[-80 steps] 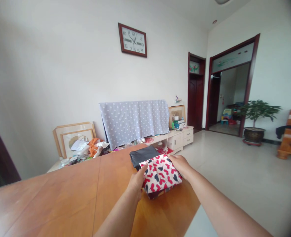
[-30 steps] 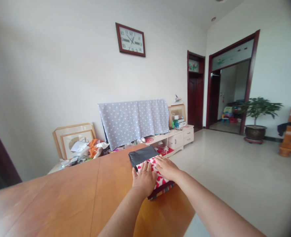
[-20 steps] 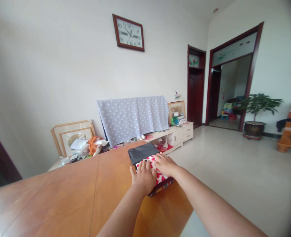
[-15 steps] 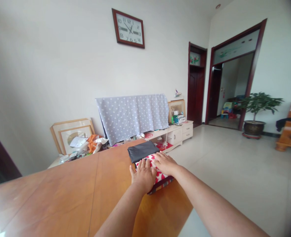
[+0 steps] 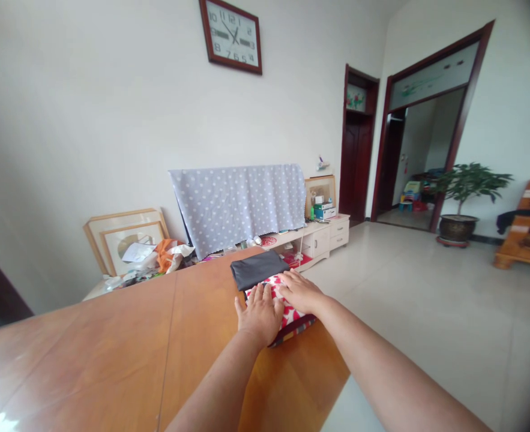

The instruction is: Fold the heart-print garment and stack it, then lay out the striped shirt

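Observation:
A folded cloth with a red and white pattern (image 5: 290,316) lies on a small stack of folded fabric near the right edge of the wooden table. My left hand (image 5: 260,315) rests flat on its left part, fingers stretched out and thumb apart. Flat on its upper right part lies my right hand (image 5: 301,292), fingers also extended. Just beyond the fingertips is a folded black cloth (image 5: 259,267). Under the patterned cloth, a dark, striped fabric edge (image 5: 294,332) shows at the near side. Much of the pattern is hidden beneath both hands.
The wooden table (image 5: 125,342) stretches off to the left. Behind it stands a low white cabinet (image 5: 321,241), with a polka-dot cover (image 5: 242,207) over something wide. Picture frames (image 5: 132,225) and loose clutter sit at the back left. A potted plant (image 5: 458,227) stands on the floor at right.
The camera view has tilted down slightly, so the room shifts up a little in the picture. Both hands stay flat on the patterned cloth, with hardly any movement.

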`<state>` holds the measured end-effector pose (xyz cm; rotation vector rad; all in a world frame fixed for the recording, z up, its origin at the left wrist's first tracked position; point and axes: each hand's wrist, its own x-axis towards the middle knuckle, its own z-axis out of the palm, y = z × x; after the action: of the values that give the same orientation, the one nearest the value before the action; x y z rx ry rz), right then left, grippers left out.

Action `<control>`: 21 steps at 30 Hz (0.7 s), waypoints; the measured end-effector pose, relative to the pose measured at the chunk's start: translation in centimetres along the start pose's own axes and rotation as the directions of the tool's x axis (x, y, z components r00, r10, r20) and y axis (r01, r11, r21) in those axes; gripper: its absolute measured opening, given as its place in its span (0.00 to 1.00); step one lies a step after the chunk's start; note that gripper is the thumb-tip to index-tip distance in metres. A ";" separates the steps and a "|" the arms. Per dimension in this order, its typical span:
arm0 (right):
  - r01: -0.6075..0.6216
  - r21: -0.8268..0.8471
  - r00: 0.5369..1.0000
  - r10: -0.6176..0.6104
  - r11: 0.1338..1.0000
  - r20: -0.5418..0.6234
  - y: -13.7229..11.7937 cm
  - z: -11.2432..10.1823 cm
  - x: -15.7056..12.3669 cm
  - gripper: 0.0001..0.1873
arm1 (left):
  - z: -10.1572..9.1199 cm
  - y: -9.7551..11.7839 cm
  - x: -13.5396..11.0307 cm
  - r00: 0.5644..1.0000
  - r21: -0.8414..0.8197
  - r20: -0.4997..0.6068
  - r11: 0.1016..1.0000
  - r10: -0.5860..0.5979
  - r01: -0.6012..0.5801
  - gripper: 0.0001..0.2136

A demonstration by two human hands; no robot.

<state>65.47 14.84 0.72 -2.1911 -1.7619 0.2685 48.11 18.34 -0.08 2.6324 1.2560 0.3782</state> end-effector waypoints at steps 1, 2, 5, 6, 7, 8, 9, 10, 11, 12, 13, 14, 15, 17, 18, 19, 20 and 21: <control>-0.005 -0.003 1.000 0.005 1.000 0.001 -0.1 0.0 0.0 0.35 | 0.1 0.0 0.0 1.000 -0.002 -0.003 1.000 -0.001 0.001 0.29; -0.009 -0.006 1.000 0.009 1.000 0.003 -0.2 0.0 0.0 0.35 | 0.1 -0.1 0.0 1.000 -0.003 -0.005 1.000 -0.003 0.003 0.29; -0.022 -0.018 1.000 0.022 1.000 0.014 -0.6 -0.1 -0.2 0.35 | 0.1 -0.1 -0.1 1.000 -0.002 0.002 1.000 -0.013 0.013 0.29; -0.027 -0.023 0.999 0.028 0.999 0.019 -0.8 -0.1 -0.3 0.35 | 0.0 0.0 -0.2 1.000 -0.001 0.008 1.000 -0.017 0.017 0.30; -0.033 -0.029 0.999 0.034 0.999 0.024 -1.0 -0.2 -0.4 0.35 | -0.1 0.0 -0.2 1.000 -0.001 0.018 1.000 -0.018 0.018 0.30; -0.040 -0.034 0.999 0.041 0.999 0.028 -1.2 -0.4 -0.5 0.35 | -0.4 0.0 -0.1 0.999 -0.001 0.030 1.000 -0.019 0.019 0.30; -0.045 -0.039 0.998 0.047 0.998 0.031 -1.5 -0.6 -0.6 0.35 | -0.7 0.1 -0.1 0.999 -0.005 0.045 1.000 -0.017 0.017 0.30; -0.049 -0.044 0.998 0.050 0.998 0.034 -1.7 -0.8 -0.7 0.35 | -1.1 0.1 -0.1 0.998 -0.011 0.061 1.000 -0.011 0.011 0.31; -0.051 -0.047 0.998 0.052 0.998 0.035 -2.0 -1.2 -0.8 0.35 | -1.6 0.0 -0.2 0.997 -0.020 0.074 1.000 -0.001 0.002 0.31; -0.051 -0.050 0.998 0.053 0.997 0.031 -2.3 -1.6 -0.9 0.35 | -2.0 -0.1 -0.3 0.997 -0.032 0.077 0.999 0.008 -0.006 0.32; -0.050 -0.053 0.998 0.052 0.997 0.022 -2.5 -2.0 -1.1 0.35 | -2.5 -0.3 -0.6 0.998 -0.046 0.065 0.999 0.012 -0.009 0.33; -0.051 -0.054 0.999 0.052 0.997 0.004 -2.8 -2.4 -1.4 0.35 | -2.9 -0.6 -0.9 0.999 -0.060 0.041 0.998 0.007 -0.004 0.34; -0.054 -0.056 0.998 0.053 0.997 -0.020 -3.0 -2.8 -1.7 0.36 | -3.2 -1.1 -1.5 1.000 -0.074 0.009 0.997 -0.008 0.009 0.34; -0.066 -0.056 0.995 0.062 0.996 -0.075 -3.5 -3.2 -2.7 0.36 | -3.4 -2.4 -3.0 0.997 -0.095 -0.053 0.994 -0.060 0.055 0.34; -0.065 -0.051 0.992 0.059 0.997 -0.111 -3.8 -3.1 -3.3 0.36 | -3.3 -3.3 -4.1 0.994 -0.100 -0.070 0.992 -0.089 0.081 0.34; -0.055 -0.043 0.988 0.048 0.998 -0.150 -4.1 -2.9 -4.1 0.36 | -3.2 -4.2 -5.2 0.990 -0.100 -0.077 0.989 -0.114 0.106 0.34; -0.037 -0.033 0.982 0.030 0.999 -0.189 -4.5 -2.6 -4.9 0.36 | -3.1 -5.2 -6.4 0.987 -0.094 -0.077 0.987 -0.139 0.132 0.34; -0.016 -0.020 0.974 0.011 1.000 -0.227 -5.0 -2.1 -5.9 0.35 | -2.9 -6.2 -7.7 0.985 -0.086 -0.067 0.984 -0.160 0.154 0.34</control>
<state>60.28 9.81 4.16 -2.1524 -1.6327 -0.0002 38.02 16.33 -0.20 2.4526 1.4288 0.4918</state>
